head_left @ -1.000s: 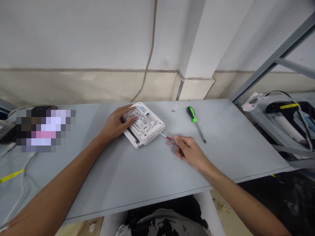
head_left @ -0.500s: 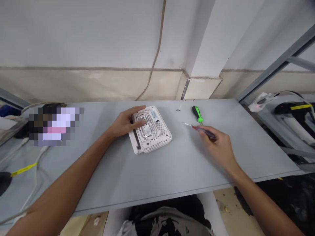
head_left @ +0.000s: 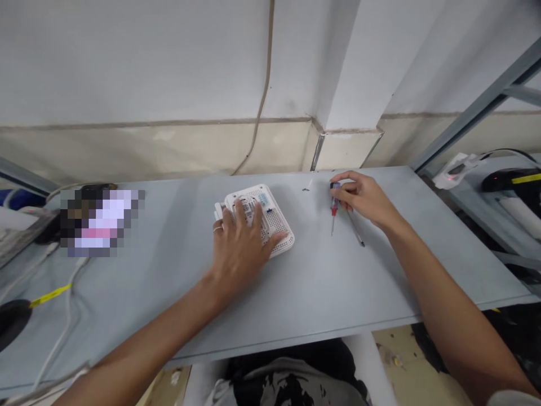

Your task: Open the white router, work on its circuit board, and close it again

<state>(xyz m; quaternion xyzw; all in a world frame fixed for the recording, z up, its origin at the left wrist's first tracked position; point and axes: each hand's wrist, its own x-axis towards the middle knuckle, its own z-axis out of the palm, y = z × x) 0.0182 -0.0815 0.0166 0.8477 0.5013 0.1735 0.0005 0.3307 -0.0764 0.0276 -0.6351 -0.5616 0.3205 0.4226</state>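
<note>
My left hand [head_left: 239,242] lies with spread fingers over a white router [head_left: 276,220], a flat box with vent holes and a label facing up. In my right hand [head_left: 359,197] is a small screwdriver [head_left: 334,211] with a clear purplish and red handle, its tip pointing down toward the tabletop. A second screwdriver [head_left: 357,230] lies just beside it; its shaft shows, while the handle is hidden behind my right hand. Between the router and the right hand, a few tiny dark screws [head_left: 306,190] lie near the back of the table.
The grey table [head_left: 296,299] backs onto a wall with a hanging cable [head_left: 262,101]. On the left lie a blurred-out device [head_left: 101,220] and white cables [head_left: 67,316]. A metal shelf frame [head_left: 465,121] and a white device [head_left: 456,170] stand at the right.
My left hand has shifted from the router's left edge to flat across its top. My right hand moved away from me, turning the screwdriver tip downward and covering the green-and-black handle.
</note>
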